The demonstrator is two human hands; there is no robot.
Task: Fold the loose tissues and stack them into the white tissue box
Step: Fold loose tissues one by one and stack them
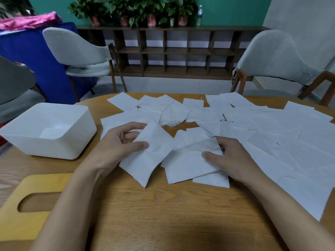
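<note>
The left hand (pixel 117 144) holds a tissue (pixel 150 160) just above the surface (pixel 163 214), thumb on top and fingers (pixel 134 125) curled behind its upper edge. The tissue hangs as a neat oblong and looks folded already. The right hand (pixel 233 160) is on the next sheet (pixel 186 165), which lies flat beside it. The thumb presses that sheet's top and the fingers curl at its far edge, seemingly pinching it.

The step in hand looks like carrying the held tissue to the box (pixel 45 145), which stands open at the left, near the left hand. To do it well, keep the pinch light and near the fold so the layers do not slide apart. Lower the tissue flat onto the box floor, square with the walls. A pale patch lies on that floor, but I cannot tell if it is a tissue. The right hand should lift only one sheet, since several overlap there.

Many loose tissues (pixel 272 134) cover the far and right parts of the round wooden surface, so most of the task remains. A yellow lid (pixel 12 211) with a slot lies at the near left. Beyond stand grey chairs (pixel 81 53), a dark shelf (pixel 181 51) topped with plants (pixel 137 9) and a bottle (pixel 199 15), and a green wall.
</note>
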